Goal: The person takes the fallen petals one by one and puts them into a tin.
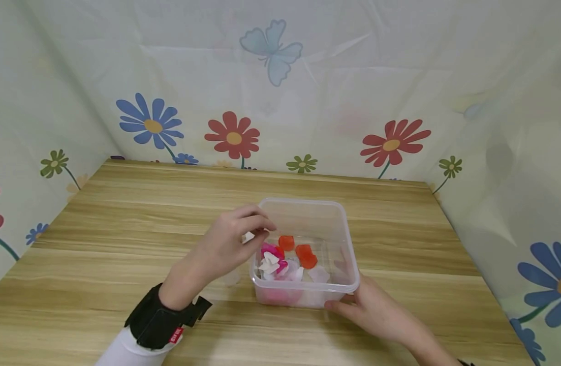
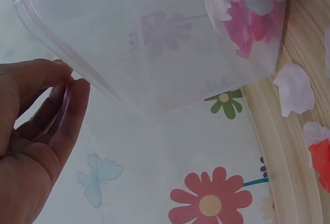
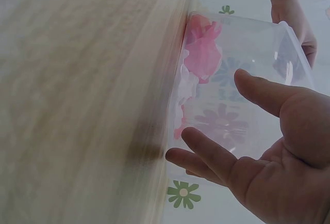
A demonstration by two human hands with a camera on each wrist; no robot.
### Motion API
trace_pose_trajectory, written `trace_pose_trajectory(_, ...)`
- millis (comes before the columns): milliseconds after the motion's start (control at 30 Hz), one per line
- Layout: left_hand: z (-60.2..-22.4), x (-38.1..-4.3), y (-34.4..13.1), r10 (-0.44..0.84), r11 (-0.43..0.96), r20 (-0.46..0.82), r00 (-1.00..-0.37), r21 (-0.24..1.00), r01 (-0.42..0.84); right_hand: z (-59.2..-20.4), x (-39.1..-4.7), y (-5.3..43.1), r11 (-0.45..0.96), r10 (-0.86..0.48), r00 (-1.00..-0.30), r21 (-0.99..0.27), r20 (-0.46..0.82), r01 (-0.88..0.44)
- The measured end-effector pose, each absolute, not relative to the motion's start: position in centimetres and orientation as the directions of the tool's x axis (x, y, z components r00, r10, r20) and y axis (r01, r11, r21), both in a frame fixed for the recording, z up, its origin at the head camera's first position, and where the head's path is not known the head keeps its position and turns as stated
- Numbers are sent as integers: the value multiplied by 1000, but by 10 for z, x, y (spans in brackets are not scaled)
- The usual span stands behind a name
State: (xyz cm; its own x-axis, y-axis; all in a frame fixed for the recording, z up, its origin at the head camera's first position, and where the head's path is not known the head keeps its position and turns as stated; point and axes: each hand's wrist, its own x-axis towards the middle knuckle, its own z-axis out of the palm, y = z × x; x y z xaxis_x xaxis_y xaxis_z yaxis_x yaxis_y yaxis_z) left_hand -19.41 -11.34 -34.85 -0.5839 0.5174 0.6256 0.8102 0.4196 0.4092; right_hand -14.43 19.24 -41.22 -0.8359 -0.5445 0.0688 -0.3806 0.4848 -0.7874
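A clear plastic box (image 1: 308, 218) stands on the wooden table with loose petals inside: orange-red petals (image 1: 306, 255), magenta petals (image 1: 271, 249) and white petals (image 1: 269, 263). My left hand (image 1: 223, 241) is at the box's left rim, its fingertips bent close together. In the left wrist view, the thumb and fingertips (image 2: 77, 92) come near the rim, and nothing plainly shows between them. At the box's near right corner is my right hand (image 1: 376, 310). Seen from the right wrist, its thumb and fingers (image 3: 206, 152) are spread beside the box wall; whether they touch it is unclear.
Outside the box, a pale petal (image 2: 295, 89) and a red petal (image 2: 320, 162) lie on the tabletop (image 1: 148, 218). A flower-printed cloth (image 1: 317, 101) rises behind the table and along both sides.
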Motion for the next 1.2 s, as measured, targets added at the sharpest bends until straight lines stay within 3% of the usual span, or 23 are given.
trace_pose_trajectory(167,-348,-197,-118,480,454,626,-615,422,785,-412,-144,193,486,-541,-839,-790,65,-374)
trace_pose_trajectory(333,-351,-203,-125,429,550,570,-700,450,703,-412,-144,193,475,-543,-836,-795,74,-378)
trace_pose_trajectory(533,-355,-207,-134,362,715,413,-836,452,533,-413,-144,192,458,-547,-833,-801,86,-384)
trace_pose_trajectory(700,-358,-209,-140,338,824,208,-918,405,396,-413,-145,193,463,-546,-833,-797,89,-388)
trace_pose_trajectory(867,-362,-212,-143,364,876,31,-931,327,353,-413,-145,192,468,-544,-835,-798,79,-381)
trace_pose_trajectory(1200,-373,-217,-146,443,852,-85,-893,350,389,-412,-145,192,471,-543,-836,-797,76,-378)
